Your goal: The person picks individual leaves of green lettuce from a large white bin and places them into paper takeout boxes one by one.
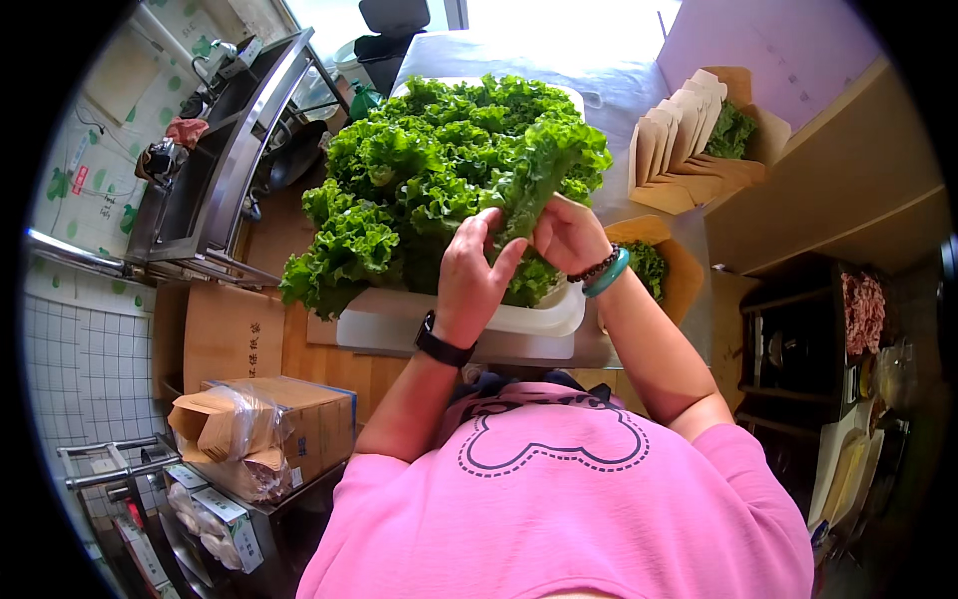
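Observation:
Both my hands hold one green lettuce leaf (540,183) upright over a heap of leaf lettuce (441,161). My left hand (475,266), with a black watch on the wrist, has its fingers on the lower left side of the leaf. My right hand (570,233), wearing beaded and green bangles, grips the leaf's lower right side. The heap fills a white plastic tub (464,318) and hangs over its left edge. Just right of my right wrist, an opened kraft paper box (679,277) contains some lettuce.
The metal table (621,90) carries a row of nested kraft boxes (673,135) at the back right, beside another box with lettuce (730,131). A stainless sink counter (247,127) stands left. Cardboard cartons (318,419) are at the lower left, a dark shelf (793,337) at right.

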A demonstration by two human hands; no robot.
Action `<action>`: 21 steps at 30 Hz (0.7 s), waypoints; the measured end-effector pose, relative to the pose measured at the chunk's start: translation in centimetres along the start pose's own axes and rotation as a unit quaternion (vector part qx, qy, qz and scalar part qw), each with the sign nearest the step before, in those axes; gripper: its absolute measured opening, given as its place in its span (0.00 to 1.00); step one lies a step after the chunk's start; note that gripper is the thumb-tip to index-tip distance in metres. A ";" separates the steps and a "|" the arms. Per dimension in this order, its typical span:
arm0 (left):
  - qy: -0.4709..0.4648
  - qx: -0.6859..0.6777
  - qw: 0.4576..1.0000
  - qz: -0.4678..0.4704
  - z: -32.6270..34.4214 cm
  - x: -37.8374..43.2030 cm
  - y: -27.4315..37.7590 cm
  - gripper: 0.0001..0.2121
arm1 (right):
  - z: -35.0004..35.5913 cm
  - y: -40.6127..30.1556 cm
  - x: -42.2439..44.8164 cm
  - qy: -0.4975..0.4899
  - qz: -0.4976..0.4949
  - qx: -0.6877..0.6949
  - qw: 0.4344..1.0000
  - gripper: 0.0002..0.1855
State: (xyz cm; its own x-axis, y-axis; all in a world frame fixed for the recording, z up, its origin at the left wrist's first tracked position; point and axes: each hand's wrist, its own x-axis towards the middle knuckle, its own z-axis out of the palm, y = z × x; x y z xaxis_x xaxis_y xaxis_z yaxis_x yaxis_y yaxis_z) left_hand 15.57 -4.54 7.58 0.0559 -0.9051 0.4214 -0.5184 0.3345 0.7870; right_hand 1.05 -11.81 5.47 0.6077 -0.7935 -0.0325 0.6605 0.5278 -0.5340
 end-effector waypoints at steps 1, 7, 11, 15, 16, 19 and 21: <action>0.002 -0.019 1.000 -0.007 0.4 0.3 -0.1 0.19 | -0.4 0.2 -0.2 0.014 -0.002 -0.042 0.999 0.13; -0.045 -0.034 0.996 -0.068 1.8 0.4 0.3 0.21 | 0.4 0.7 -2.9 0.158 -0.079 -0.201 0.963 0.17; -0.091 -0.024 0.996 0.004 2.6 -0.1 1.5 0.22 | -1.6 0.5 -4.3 0.159 -0.196 -0.325 0.911 0.15; -0.070 -0.064 0.995 -0.007 2.1 -0.8 0.6 0.19 | -3.3 -4.7 -8.2 0.206 -0.198 -0.330 0.900 0.16; -0.077 -0.067 0.995 -0.009 1.8 -1.0 0.2 0.19 | -3.9 -5.5 -9.4 0.215 -0.196 -0.318 0.903 0.17; -0.103 -0.037 0.994 -0.029 1.4 -1.8 -0.5 0.16 | -4.5 -6.9 -12.2 0.257 -0.223 -0.238 0.910 0.24; -0.124 -0.051 0.990 -0.050 1.6 -2.1 -0.3 0.15 | -8.8 -7.2 -14.7 0.307 -0.114 -0.314 0.891 0.27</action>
State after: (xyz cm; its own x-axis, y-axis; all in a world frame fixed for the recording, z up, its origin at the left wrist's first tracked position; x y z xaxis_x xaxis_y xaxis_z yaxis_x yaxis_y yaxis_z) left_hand 14.23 -3.19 5.69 -0.1147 -0.9673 0.2260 -0.4320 0.2534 0.8656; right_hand -16.54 -6.62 2.34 0.0052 -0.9765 -0.2153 0.2415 0.2101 -0.9474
